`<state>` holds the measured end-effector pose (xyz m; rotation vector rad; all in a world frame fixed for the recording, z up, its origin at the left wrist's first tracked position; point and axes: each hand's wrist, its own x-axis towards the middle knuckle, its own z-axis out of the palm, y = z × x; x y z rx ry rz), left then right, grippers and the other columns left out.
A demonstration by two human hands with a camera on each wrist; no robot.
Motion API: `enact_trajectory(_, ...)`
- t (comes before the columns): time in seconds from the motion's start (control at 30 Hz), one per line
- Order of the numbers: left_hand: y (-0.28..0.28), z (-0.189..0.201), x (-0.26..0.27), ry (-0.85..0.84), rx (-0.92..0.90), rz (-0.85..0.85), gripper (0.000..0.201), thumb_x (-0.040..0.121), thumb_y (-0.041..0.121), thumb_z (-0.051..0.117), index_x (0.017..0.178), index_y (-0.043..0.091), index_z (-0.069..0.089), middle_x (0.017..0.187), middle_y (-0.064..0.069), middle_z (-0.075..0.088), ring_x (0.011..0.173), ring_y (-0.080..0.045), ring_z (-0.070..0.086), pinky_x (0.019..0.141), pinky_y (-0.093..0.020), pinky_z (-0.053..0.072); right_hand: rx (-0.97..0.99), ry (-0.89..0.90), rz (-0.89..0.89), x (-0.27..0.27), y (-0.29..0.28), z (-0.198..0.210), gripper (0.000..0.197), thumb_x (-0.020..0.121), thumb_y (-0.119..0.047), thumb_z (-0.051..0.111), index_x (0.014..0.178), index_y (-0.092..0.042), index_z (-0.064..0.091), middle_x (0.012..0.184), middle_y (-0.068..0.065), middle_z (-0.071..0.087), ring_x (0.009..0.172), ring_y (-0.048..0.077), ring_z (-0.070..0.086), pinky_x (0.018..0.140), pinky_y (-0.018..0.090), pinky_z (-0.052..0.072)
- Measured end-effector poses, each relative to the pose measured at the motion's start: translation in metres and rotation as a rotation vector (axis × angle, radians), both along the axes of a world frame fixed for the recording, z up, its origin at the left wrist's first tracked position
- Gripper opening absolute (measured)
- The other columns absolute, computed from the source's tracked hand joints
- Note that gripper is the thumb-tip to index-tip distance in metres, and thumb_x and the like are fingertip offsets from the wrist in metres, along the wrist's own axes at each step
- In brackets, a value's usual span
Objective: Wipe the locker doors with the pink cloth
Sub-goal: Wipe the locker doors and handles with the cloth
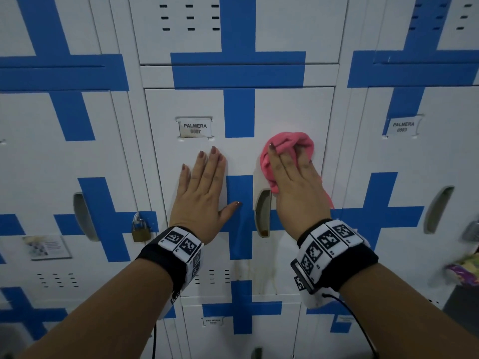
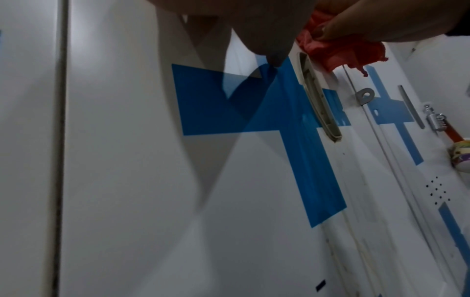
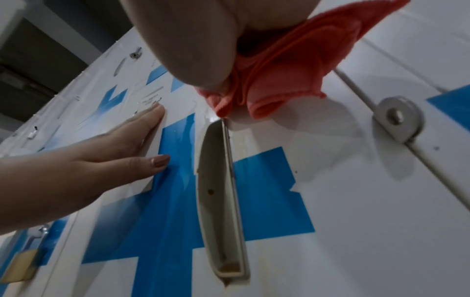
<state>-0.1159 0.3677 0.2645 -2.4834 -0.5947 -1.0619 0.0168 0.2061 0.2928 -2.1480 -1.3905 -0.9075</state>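
Observation:
The pink cloth is bunched in my right hand, which grips it and presses it against the white and blue middle locker door, just above the recessed handle. In the right wrist view the cloth hangs in folds under the right hand, touching the handle's top end. My left hand lies flat on the same door, fingers straight, below the name tag. The left hand holds nothing.
A brass padlock hangs on the locker to the left. A metal hasp sticks out right of the handle. A colourful object hangs at the far right. Lockers continue above, below and on both sides.

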Motion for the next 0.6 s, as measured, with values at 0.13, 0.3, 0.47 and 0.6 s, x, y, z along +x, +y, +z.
enact_trajectory(0.13, 0.000, 0.002, -0.002, 0.011, 0.001, -0.007, 0.086, 0.089, 0.064, 0.025, 0.149, 0.014, -0.010, 0.157, -0.003, -0.014, 0.146, -0.021, -0.008, 0.116, -0.046, 0.001, -0.069, -0.035, 0.010, -0.010, 0.009, 0.003, 0.077, 0.083, -0.015, 0.040, 0.148, -0.017, -0.003, 0.158, 0.005, 0.000, 0.144, 0.033, -0.005, 0.117, 0.049, 0.011)
enact_trajectory(0.3, 0.004, -0.003, -0.010, 0.029, -0.002, 0.002, 0.082, 0.090, 0.062, 0.022, 0.149, 0.015, -0.008, 0.158, -0.002, -0.013, 0.146, -0.021, -0.008, 0.116, -0.047, 0.002, -0.116, -0.103, 0.056, -0.020, 0.017, -0.006, 0.082, 0.085, -0.015, 0.046, 0.141, -0.022, -0.014, 0.149, -0.005, -0.018, 0.143, 0.024, -0.015, 0.114, 0.037, -0.011)
enact_trajectory(0.47, 0.010, -0.011, -0.016, 0.036, -0.004, 0.018, 0.080, 0.091, 0.060, 0.023, 0.149, 0.017, -0.011, 0.157, 0.000, -0.016, 0.145, -0.020, -0.012, 0.116, -0.046, -0.002, -0.111, -0.090, 0.044, -0.016, 0.011, -0.014, 0.070, 0.086, -0.025, 0.035, 0.149, -0.017, 0.006, 0.157, 0.002, 0.008, 0.145, 0.027, 0.004, 0.117, 0.041, 0.007)
enact_trajectory(0.6, 0.009, -0.011, -0.016, 0.038, -0.006, 0.025, 0.080, 0.092, 0.059, 0.023, 0.148, 0.018, -0.017, 0.156, 0.001, -0.021, 0.144, -0.019, -0.017, 0.116, -0.044, -0.007, -0.098, -0.040, -0.008, -0.005, 0.000, -0.013, 0.072, 0.087, -0.021, 0.036, 0.150, -0.019, 0.001, 0.159, 0.004, 0.002, 0.145, 0.028, -0.004, 0.117, 0.046, 0.018)
